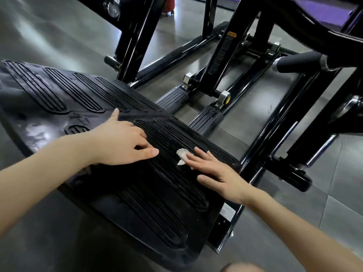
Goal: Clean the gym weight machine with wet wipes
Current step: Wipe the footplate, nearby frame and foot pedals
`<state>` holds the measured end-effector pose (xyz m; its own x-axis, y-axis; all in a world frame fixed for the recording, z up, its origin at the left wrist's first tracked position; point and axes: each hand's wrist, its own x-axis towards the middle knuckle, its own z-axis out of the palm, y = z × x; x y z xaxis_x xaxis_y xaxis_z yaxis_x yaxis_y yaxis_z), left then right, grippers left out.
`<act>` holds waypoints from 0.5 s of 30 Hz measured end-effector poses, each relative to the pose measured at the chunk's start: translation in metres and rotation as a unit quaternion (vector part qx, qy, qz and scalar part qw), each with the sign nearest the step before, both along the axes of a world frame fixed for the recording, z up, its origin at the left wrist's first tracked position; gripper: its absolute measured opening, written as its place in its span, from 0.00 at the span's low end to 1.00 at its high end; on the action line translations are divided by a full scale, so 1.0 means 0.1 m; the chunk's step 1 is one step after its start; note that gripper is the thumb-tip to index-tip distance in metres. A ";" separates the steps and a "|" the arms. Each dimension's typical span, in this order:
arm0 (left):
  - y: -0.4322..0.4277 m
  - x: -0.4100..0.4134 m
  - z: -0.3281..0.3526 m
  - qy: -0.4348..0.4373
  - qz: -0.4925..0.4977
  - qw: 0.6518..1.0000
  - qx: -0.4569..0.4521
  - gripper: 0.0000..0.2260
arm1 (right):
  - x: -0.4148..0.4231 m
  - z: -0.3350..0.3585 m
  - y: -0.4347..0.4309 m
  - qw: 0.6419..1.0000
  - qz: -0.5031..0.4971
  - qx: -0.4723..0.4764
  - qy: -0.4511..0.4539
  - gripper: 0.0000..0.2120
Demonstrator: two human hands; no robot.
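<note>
A large black ribbed footplate (59,99) of the weight machine fills the lower left. A small crumpled white wet wipe (181,155) lies on its grooved surface. My right hand (214,173) lies flat on the plate with straight fingers, its fingertips pressing on the wipe's right edge. My left hand (121,142) rests on the plate just left of the wipe, fingers spread and lightly bent, holding nothing. Pale smears show on the plate's left part.
The machine's black steel frame (222,61) rises behind the plate, with chrome pivots, two small ribbed steps (208,118) and a padded handle (298,62) at right. Grey gym floor (49,26) surrounds it. A knee shows at the bottom edge.
</note>
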<state>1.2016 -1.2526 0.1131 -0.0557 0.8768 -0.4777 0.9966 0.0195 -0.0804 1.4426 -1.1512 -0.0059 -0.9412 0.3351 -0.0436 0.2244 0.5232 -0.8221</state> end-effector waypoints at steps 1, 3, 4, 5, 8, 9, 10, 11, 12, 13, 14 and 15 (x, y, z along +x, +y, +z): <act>0.00 0.05 0.00 -0.006 -0.001 1.000 -0.006 0.33 | -0.04 -0.01 0.01 1.000 0.006 -0.007 -0.009 0.21; 0.00 0.14 0.00 -0.019 -0.014 0.999 -0.022 0.33 | -0.09 -0.03 0.00 0.998 0.011 -0.059 -0.017 0.19; 0.00 0.19 0.00 -0.023 -0.020 0.999 -0.039 0.34 | -0.09 -0.03 -0.01 0.996 0.006 -0.085 -0.014 0.19; -0.01 0.23 0.00 -0.027 -0.026 0.998 -0.056 0.33 | -0.07 -0.02 -0.03 0.994 -0.004 -0.110 -0.006 0.19; -0.01 0.35 -0.05 -0.037 -0.046 0.995 -0.085 0.25 | 0.04 0.03 -0.04 0.978 -0.056 -0.200 0.014 0.19; 0.01 0.38 -0.06 -0.040 -0.052 0.994 -0.090 0.24 | 0.06 0.04 -0.03 0.972 -0.072 -0.222 0.022 0.18; 0.03 0.42 -0.08 -0.040 -0.056 0.993 -0.097 0.24 | 0.08 0.05 -0.03 0.967 -0.088 -0.238 0.029 0.17; 0.07 0.46 -0.10 -0.038 -0.062 0.992 -0.103 0.24 | 0.07 0.06 -0.03 0.962 -0.111 -0.245 0.039 0.16; 0.11 0.50 -0.12 -0.034 -0.068 0.991 -0.107 0.24 | 0.05 0.07 -0.04 0.958 -0.142 -0.242 0.051 0.15; 0.15 0.53 -0.14 -0.032 -0.072 0.991 -0.111 0.23 | 0.01 0.07 -0.04 0.954 -0.180 -0.232 0.061 0.13; 0.18 0.55 -0.16 -0.030 -0.072 0.990 -0.116 0.23 | -0.04 0.08 -0.05 0.949 -0.212 -0.222 0.066 0.11; 0.21 0.56 -0.18 -0.028 -0.070 0.990 -0.121 0.23 | -0.11 0.10 -0.06 0.946 -0.234 -0.216 0.066 0.09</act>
